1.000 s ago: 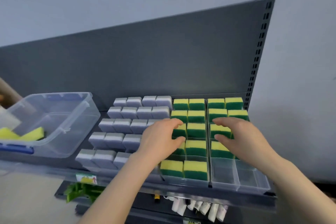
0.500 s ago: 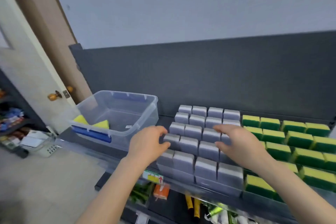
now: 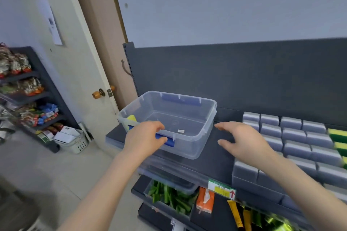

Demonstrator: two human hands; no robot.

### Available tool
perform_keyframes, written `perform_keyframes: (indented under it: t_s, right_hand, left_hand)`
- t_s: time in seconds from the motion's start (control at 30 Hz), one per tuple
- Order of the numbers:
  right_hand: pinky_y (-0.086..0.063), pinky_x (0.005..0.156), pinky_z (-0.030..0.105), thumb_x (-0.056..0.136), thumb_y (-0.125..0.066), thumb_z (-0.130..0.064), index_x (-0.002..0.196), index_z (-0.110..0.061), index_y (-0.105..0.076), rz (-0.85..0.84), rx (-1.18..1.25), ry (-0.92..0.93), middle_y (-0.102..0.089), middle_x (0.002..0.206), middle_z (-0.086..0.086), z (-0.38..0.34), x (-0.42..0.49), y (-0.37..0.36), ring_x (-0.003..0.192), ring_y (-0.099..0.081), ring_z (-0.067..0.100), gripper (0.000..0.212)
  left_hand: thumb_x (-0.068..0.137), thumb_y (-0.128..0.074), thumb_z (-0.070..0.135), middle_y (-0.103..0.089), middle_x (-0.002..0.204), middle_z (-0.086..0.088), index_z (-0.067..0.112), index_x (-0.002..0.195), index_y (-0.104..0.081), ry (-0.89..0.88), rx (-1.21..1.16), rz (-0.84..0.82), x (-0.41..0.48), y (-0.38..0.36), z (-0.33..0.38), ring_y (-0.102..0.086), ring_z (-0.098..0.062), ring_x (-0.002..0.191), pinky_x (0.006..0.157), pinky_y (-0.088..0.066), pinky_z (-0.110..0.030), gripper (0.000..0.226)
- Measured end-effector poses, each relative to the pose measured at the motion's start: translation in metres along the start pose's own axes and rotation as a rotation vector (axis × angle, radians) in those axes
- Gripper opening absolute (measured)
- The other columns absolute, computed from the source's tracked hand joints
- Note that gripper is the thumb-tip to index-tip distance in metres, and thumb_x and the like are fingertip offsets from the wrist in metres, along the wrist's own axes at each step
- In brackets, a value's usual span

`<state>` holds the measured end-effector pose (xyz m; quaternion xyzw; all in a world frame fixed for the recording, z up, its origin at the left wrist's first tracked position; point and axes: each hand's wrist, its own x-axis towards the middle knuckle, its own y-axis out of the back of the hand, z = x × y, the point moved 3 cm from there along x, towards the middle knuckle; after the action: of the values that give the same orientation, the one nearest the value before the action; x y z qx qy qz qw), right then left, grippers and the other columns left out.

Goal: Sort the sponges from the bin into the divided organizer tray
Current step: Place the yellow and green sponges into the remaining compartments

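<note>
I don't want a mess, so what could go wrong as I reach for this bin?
The clear bin looks nearly empty and sits near the shelf's left end; your left hand at its near rim could shove it off. The yellow sponge sits in the corner behind that hand, easy to miss. Your right arm crosses the gray sponges and might dislodge them.

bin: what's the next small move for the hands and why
Probably dip the left hand into the left corner of the bin for the yellow sponge. It is the only sponge visible inside, that hand is at the front rim beside it, and the right hand, also empty, is farther off.
</note>
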<state>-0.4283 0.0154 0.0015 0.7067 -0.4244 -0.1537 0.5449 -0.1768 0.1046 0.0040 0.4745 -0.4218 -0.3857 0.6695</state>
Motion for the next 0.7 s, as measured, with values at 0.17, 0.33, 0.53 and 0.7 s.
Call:
perform_keyframes:
  t_s: [0.17,0.33,0.53,0.7]
  right_hand:
    - [-0.037,0.099,0.025,0.088,-0.057,-0.030,0.135,-0.032,-0.046,-0.051,-0.025,0.023,-0.050,0.137,-0.013,-0.022,0.036,-0.024,0.125,-0.045,0.011,0.048]
    - [-0.034,0.101,0.022,0.089,-0.058,-0.030,0.136,-0.030,-0.046,-0.078,0.001,0.070,-0.049,0.139,-0.014,-0.035,0.082,-0.052,0.128,-0.044,0.009,0.049]
    - [-0.036,0.105,0.025,0.089,-0.058,-0.031,0.135,-0.030,-0.046,-0.092,0.078,0.110,-0.049,0.139,-0.012,-0.045,0.143,-0.082,0.129,-0.042,0.010,0.048]
    - [-0.039,0.100,0.026,0.088,-0.058,-0.031,0.133,-0.030,-0.049,-0.102,0.078,0.166,-0.053,0.135,-0.010,-0.047,0.194,-0.110,0.125,-0.047,0.013,0.046]
  left_hand:
    - [0.084,-0.063,0.041,-0.065,0.115,0.013,0.034,0.120,-0.060,0.034,-0.041,0.008,0.026,-0.001,-0.038,-0.060,-0.010,0.104,0.080,-0.054,-0.033,0.037]
    - [0.083,-0.064,0.041,-0.065,0.111,0.014,0.035,0.119,-0.061,0.068,-0.069,0.016,0.048,-0.007,-0.068,-0.061,-0.009,0.100,0.078,-0.054,-0.033,0.036]
    - [0.084,-0.062,0.039,-0.065,0.113,0.012,0.032,0.118,-0.062,0.124,0.020,-0.037,0.089,-0.008,-0.110,-0.061,-0.011,0.103,0.083,-0.052,-0.035,0.035]
    - [0.084,-0.065,0.039,-0.064,0.115,0.010,0.030,0.119,-0.062,0.154,0.018,-0.032,0.140,-0.013,-0.129,-0.060,-0.013,0.106,0.086,-0.052,-0.036,0.036]
